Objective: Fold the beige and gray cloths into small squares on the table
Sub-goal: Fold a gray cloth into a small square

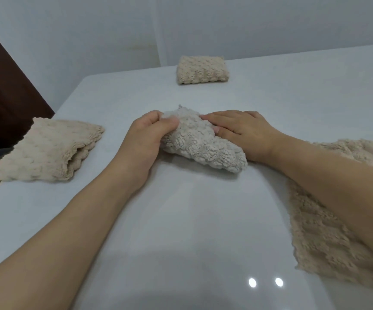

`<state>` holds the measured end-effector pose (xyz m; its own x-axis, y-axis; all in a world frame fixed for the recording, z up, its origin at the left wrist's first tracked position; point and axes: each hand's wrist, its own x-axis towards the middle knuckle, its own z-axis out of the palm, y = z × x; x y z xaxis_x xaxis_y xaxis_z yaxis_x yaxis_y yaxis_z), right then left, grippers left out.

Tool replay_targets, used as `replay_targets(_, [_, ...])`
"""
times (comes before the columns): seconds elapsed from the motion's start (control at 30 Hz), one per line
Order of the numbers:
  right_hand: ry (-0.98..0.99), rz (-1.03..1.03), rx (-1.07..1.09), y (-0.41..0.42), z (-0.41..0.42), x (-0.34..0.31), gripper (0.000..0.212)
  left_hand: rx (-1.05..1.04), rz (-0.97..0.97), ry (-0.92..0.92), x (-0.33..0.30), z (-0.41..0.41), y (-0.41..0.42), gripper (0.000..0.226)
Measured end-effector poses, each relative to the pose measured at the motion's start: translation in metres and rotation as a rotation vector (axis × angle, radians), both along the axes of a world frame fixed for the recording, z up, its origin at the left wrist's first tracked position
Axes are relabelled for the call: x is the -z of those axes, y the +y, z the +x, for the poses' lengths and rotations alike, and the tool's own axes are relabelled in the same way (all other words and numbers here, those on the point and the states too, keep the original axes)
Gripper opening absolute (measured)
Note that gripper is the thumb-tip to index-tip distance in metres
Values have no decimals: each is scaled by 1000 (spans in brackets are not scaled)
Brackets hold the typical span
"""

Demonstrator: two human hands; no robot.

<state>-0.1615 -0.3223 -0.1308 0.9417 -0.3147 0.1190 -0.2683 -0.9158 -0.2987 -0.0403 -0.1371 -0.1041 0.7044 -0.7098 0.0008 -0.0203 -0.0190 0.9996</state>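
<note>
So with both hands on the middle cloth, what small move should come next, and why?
Probably the left hand brings the far end it pinches over toward the near end, while the right hand lies flat on the gray cloth. That cloth is a long, loose strip, not yet a square.

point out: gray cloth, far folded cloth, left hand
gray cloth point(203, 144), head view, middle of its fluffy top.
far folded cloth point(202, 70), head view, centre of top face.
left hand point(146, 135), head view, back of hand.
</note>
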Motion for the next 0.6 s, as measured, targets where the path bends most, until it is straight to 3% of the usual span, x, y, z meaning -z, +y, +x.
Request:
replay_targets(0.1, [3,-3,7,1,0,1,42,-36,130,-86,5,5,-1,11])
replay_targets(0.23, [-12,-13,17,2,0,0,42,-141,467,-426,9,8,2,8])
replay_targets(0.4, [-95,42,39,3,0,0,47,-201,612,-685,3,-4,2,17])
replay_targets(0.5, [-115,43,66,3,0,-1,40,-336,561,-1050,9,-2,7,26])
replay_targets(0.6, [-136,55,53,4,1,-1,36,-228,258,-1186,3,-10,7,22])
